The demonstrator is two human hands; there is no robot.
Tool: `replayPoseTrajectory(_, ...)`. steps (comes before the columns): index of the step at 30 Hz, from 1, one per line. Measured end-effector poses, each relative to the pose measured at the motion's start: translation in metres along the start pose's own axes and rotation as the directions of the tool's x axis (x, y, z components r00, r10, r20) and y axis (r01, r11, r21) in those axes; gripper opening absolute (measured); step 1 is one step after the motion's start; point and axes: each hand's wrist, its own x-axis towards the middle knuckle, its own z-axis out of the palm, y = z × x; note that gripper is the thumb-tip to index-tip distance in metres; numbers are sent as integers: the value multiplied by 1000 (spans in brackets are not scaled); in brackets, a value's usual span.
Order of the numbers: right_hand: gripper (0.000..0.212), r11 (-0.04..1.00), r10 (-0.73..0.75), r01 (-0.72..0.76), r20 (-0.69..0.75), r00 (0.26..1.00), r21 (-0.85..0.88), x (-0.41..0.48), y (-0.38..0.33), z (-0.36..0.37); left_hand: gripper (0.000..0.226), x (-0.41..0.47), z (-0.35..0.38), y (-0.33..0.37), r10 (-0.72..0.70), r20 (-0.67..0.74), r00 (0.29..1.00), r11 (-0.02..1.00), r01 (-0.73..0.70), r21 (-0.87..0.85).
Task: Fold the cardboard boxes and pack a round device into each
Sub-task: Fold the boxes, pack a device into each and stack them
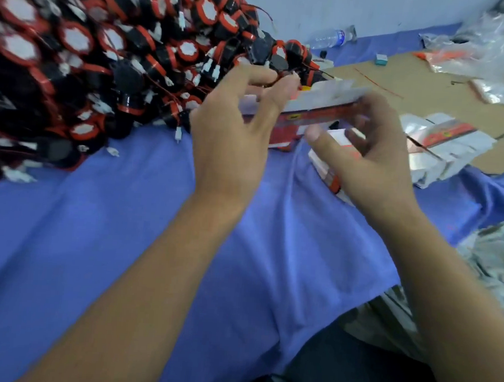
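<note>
- The left hand (pixel 233 130) and the right hand (pixel 373 163) hold one red-and-white printed cardboard box (pixel 317 112) between them, raised above the table.
- The left hand's fingers curl over the box's left end. The right hand grips the other end, thumb in front and fingers behind.
- The box is blurred. It looks part-formed, with a pale flap standing along its top edge. I cannot tell whether a device is inside.
- The heap of black round devices with red rims and white connectors (pixel 90 63) fills the far left of the table, just beyond the left hand. It is very large, so most of the packing seems to remain.
- A loose stack of flat, unfolded red-and-white box blanks (pixel 442 143) lies to the right on a brown corrugated cardboard sheet (pixel 428 83).
- Another small red-and-white carton (pixel 326 168) lies on the blue cloth (pixel 124 227) covering the table, just under the right hand. I cannot tell whether it has been filled.
- My judgement is that the task is at an early stage, with this box's folding unfinished and its device not yet put in.
</note>
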Motion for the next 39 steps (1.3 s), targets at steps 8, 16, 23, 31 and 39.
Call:
replayPoseTrajectory(8, 70, 962, -7, -105, 406, 914, 253, -70, -45, 136, 33, -50, -157, -26, -420, -104, 902, 908, 416, -54)
replayPoseTrajectory(16, 73, 936, -46, -196, 654, 755, 292, -123, -81, 218, 67, -96, -269, -28, -593, 15, 805, 804, 593, -41)
replayPoseTrajectory(23, 62, 882, -118, -323, 824, 555, 343, -142, -98, 244, 104, -111, -310, -31, -543, 96, 834, 839, 544, 16)
replayPoseTrajectory(31, 63, 783, -27, -549, 897, 441, 293, -140, -95, 242, 57, -135, -323, -46, -630, 44, 776, 751, 622, -220)
replayPoseTrajectory(39, 38, 661, 90, -677, 861, 500, 324, -147, -98, 244, 37, -140, -308, -42, -677, -29, 735, 706, 638, -309)
